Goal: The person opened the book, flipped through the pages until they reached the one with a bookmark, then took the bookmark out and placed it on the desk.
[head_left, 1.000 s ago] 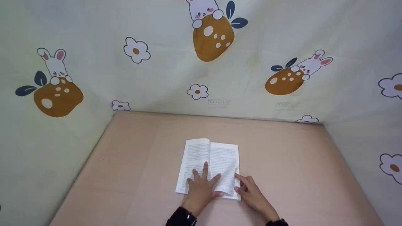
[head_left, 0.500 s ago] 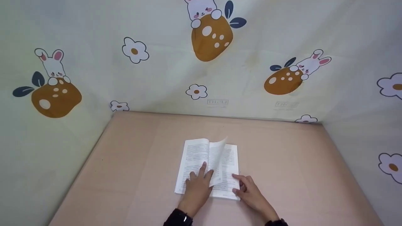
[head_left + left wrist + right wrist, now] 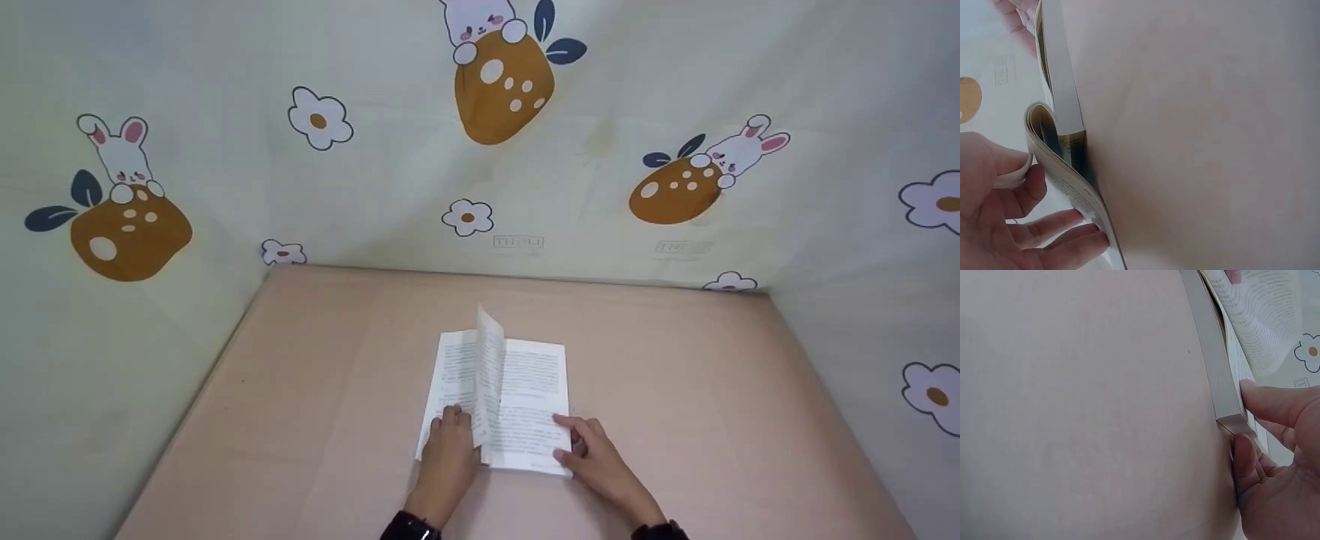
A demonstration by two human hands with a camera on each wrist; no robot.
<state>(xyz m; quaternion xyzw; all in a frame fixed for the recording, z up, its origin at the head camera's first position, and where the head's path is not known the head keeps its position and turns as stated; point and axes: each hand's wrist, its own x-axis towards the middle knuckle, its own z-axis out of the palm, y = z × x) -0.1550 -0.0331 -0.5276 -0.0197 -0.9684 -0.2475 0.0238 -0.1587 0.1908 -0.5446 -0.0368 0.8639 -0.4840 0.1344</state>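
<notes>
An open book [image 3: 529, 405] lies on the table with printed pages facing up. One leaf [image 3: 490, 367] stands nearly upright near the spine, bent toward the left. My left hand [image 3: 448, 450] is over the lower left page. In the left wrist view, its thumb and forefinger [image 3: 1033, 188] pinch the curled leaf, and its other fingers rest on the left pages. My right hand [image 3: 600, 461] holds the book's lower right edge. In the right wrist view, one digit [image 3: 1269, 402] presses the top page while another lies at the side of the corner.
The book rests on a pinkish-beige tabletop [image 3: 315, 390]. A pale cloth wall [image 3: 375, 187] printed with rabbits, brown fruit and flowers stands behind the table and along both sides. Dark cuffs [image 3: 411, 526] show at the wrists.
The leaf has lifted off the right page and swung leftward past the spine. My left hand has moved left, from spread fingers on the book to a pinch. My right hand stays at the right edge.
</notes>
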